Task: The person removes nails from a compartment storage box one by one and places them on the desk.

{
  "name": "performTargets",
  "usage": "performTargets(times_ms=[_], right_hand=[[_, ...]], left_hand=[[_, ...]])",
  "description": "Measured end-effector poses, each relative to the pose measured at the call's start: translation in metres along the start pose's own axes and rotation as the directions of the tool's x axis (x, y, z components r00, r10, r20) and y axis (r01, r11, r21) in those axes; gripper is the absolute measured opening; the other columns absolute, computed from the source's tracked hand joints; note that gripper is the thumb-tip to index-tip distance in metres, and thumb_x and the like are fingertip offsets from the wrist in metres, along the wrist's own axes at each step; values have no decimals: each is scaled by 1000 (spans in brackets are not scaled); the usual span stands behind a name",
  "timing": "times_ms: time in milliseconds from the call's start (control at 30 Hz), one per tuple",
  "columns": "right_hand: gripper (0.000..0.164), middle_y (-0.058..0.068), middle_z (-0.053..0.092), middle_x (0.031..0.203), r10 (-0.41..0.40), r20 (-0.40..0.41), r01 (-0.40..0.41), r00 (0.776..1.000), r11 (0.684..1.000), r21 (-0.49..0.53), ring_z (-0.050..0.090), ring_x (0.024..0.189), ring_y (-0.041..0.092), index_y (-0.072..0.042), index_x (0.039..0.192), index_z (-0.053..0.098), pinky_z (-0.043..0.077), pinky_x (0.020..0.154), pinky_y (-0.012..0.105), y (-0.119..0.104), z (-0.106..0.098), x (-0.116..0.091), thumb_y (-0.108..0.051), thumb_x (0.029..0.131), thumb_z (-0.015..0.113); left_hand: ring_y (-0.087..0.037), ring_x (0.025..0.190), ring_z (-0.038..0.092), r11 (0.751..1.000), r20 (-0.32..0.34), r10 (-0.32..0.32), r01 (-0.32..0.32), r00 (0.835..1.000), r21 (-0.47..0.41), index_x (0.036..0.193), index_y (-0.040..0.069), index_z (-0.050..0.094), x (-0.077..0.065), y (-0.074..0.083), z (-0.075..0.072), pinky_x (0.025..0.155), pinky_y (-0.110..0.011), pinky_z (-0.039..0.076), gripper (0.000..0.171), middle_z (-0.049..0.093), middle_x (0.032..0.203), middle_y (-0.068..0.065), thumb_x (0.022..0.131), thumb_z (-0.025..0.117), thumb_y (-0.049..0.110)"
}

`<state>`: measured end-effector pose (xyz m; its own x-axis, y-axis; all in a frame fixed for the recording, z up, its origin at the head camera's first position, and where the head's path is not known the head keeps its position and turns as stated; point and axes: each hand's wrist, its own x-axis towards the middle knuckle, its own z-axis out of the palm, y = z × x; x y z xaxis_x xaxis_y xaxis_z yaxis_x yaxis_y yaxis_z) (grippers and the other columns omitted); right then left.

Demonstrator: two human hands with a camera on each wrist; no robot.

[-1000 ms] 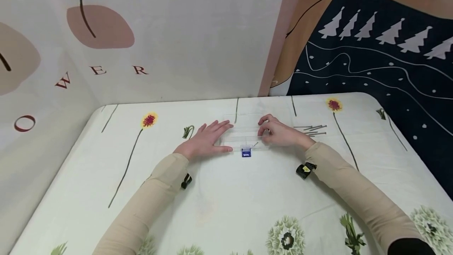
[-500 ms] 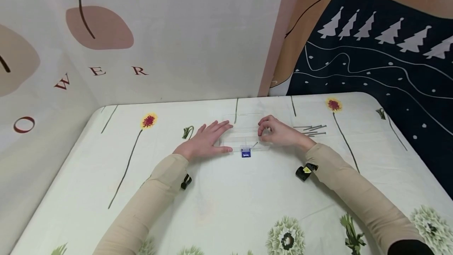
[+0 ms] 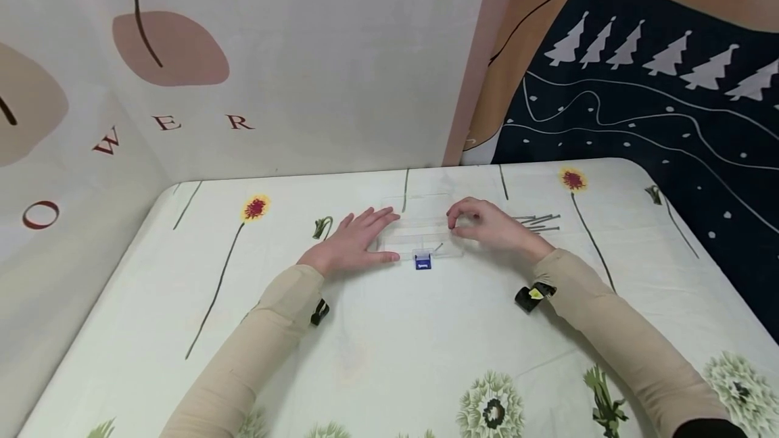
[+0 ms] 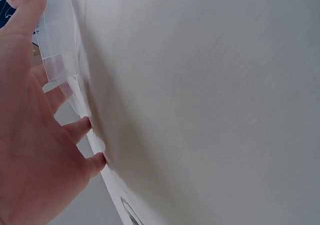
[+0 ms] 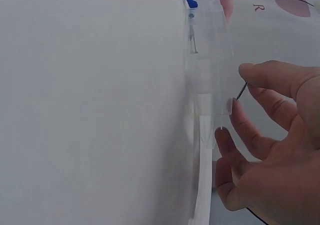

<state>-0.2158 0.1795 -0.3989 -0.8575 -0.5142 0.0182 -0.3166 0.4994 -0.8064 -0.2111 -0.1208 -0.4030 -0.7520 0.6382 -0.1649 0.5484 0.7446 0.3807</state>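
Observation:
A clear plastic compartment box (image 3: pixel 404 238) with a blue latch (image 3: pixel 422 262) lies near the back of the table. My left hand (image 3: pixel 359 242) rests against its left side, fingers spread and thumb at the front edge. Over the box's right end, my right hand (image 3: pixel 487 225) pinches a thin dark nail (image 5: pixel 242 91) between thumb and fingertip. That nail is too small to make out in the head view. Another nail (image 5: pixel 193 37) lies in a front compartment near the latch. In the left wrist view, the left fingers (image 4: pixel 80 130) touch the box's edge and the cloth.
Several loose nails (image 3: pixel 538 223) lie just right of the right hand, some hidden behind it. A white flowered cloth (image 3: pixel 389 343) covers the table. Hanging fabric (image 3: pixel 316 86) stands behind the table's back edge.
My right hand has shifted slightly right, covering more of the loose nails. The left hand and the box have stayed put.

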Motion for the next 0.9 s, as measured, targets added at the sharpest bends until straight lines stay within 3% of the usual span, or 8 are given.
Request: performTargets(times_ms=[200, 533, 900], right_hand=[[6, 13, 60, 117, 22, -46, -21, 999, 1000, 9, 48, 117, 28, -5, 96, 68, 31, 104, 56, 0, -7, -5, -5, 90, 65], [13, 6, 67, 103, 57, -116, -54, 992, 998, 27, 56, 100, 22, -5, 103, 70, 34, 101, 49, 7, -21, -15, -9, 95, 62], [15, 10, 69, 103, 54, -113, -57, 992, 998, -21, 58, 98, 22, -2, 105, 71, 42, 90, 41, 18, -30, -25, -5, 95, 59]], left_hand=[[-32, 145, 9, 1000, 1, -5, 5, 1000, -2, 154, 22, 24, 0, 0, 0, 113, -58, 4, 79, 13, 161, -1, 91, 52, 61], [-31, 146, 9, 1000, -4, -8, 8, 1000, -7, 154, 22, 25, 0, 0, -1, 113, -58, 5, 80, 14, 161, 1, 91, 53, 61], [-31, 145, 10, 1000, -11, -6, 5, 1000, -11, 154, 22, 26, -1, 1, -1, 113, -58, 6, 79, 15, 161, 0, 91, 53, 61]])
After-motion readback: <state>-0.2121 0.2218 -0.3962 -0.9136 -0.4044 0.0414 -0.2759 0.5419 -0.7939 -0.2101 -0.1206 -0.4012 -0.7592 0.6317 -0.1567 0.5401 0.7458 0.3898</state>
